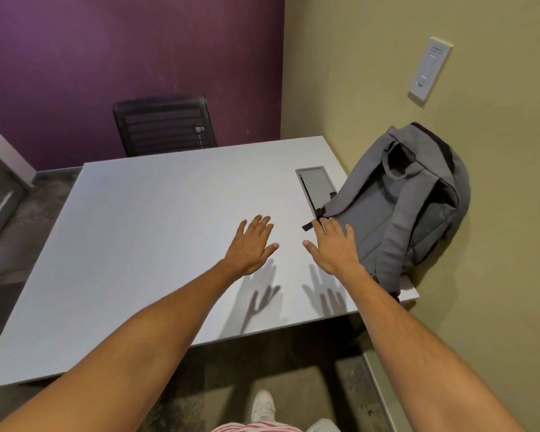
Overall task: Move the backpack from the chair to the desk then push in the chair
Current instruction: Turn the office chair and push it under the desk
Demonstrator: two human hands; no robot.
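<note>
Above the grey surface (156, 219), both arms reach forward with the left hand (252, 243) and right hand (334, 244) flat, fingers spread and empty, the grey backpack (409, 201) leaning on the wall just beyond the right hand's fingertips.

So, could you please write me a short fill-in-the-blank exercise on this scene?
1. The grey backpack rests on the ____.
2. It leans against the ____ wall.
3. Both hands, left hand and right hand, are ____, holding nothing.
4. The black chair stands before the ____ wall.

Missing words: desk; yellow; open; purple
</note>
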